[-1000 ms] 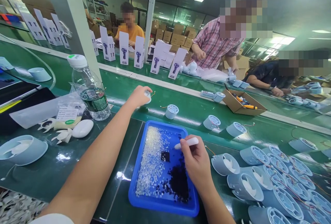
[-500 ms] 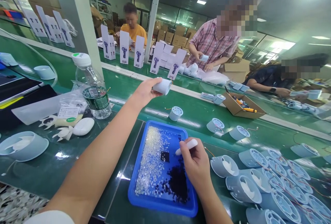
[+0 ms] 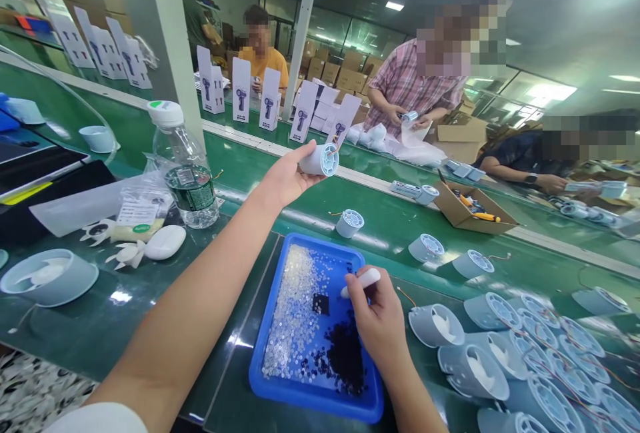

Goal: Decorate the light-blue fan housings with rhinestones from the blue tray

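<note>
My left hand (image 3: 289, 176) grasps a pale blue cylindrical housing (image 3: 320, 158), raised above the green belt (image 3: 387, 212), its spoked end facing right. My right hand (image 3: 379, 313) is closed around a white pen-like tool (image 3: 369, 278), tip over the blue tray (image 3: 320, 404). Clear pieces (image 3: 286, 326) lie along the tray's left side, black pieces (image 3: 346, 358) heaped lower right. Similar housings (image 3: 493, 311) cluster right of the tray; a bottle (image 3: 190, 188) stands left.

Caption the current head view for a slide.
Left hand holds a pale blue housing; right hand holds a white tool over a blue tray.
</note>
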{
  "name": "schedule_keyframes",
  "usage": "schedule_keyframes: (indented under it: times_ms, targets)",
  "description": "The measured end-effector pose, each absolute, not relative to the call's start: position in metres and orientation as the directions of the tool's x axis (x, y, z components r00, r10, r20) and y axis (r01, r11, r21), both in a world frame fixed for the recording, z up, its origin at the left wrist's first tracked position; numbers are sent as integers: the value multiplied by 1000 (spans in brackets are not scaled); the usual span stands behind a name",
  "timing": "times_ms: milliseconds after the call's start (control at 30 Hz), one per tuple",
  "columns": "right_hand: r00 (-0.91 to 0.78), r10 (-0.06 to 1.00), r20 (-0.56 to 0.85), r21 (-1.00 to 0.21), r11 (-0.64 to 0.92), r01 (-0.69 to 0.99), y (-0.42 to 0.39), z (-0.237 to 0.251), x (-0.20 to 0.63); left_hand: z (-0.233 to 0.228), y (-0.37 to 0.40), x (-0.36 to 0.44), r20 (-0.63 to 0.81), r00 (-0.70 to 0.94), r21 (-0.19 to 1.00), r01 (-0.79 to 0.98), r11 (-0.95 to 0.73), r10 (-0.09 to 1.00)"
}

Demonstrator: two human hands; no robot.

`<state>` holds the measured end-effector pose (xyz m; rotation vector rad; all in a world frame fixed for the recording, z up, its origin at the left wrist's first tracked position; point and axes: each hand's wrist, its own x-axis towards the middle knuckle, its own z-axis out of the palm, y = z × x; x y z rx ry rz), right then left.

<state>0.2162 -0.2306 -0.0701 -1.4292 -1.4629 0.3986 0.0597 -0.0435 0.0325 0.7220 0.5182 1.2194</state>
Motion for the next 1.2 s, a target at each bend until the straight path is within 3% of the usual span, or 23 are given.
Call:
schedule_keyframes:
  times_ms: [167,333,500,633,867,1200]
  targets:
    - [189,835,517,-774,362,519,-232,-65,210,30,-47,65,-68,266,819,-535,206,962]
    - [-4,909,416,-786,362,501,-233,-62,207,27,-55,78,-64,331,894,-401,201,942]
    - [351,757,551,-830,453,326,-234,-63,216,26,-69,94,-64,382,947,-267,177,922]
    - [557,653,512,-848,487,209,-233,-59,224,24,-81,106,-87,439,973,-154,170,894]
    - [595,712,372,-921,361,144,-227,-56,230,21,-96,123,-42,432,999,38,29,901]
    - [602,712,361,-926,348,144,-226,-52,230,11,-93,124,118,434,968,152,-201,893]
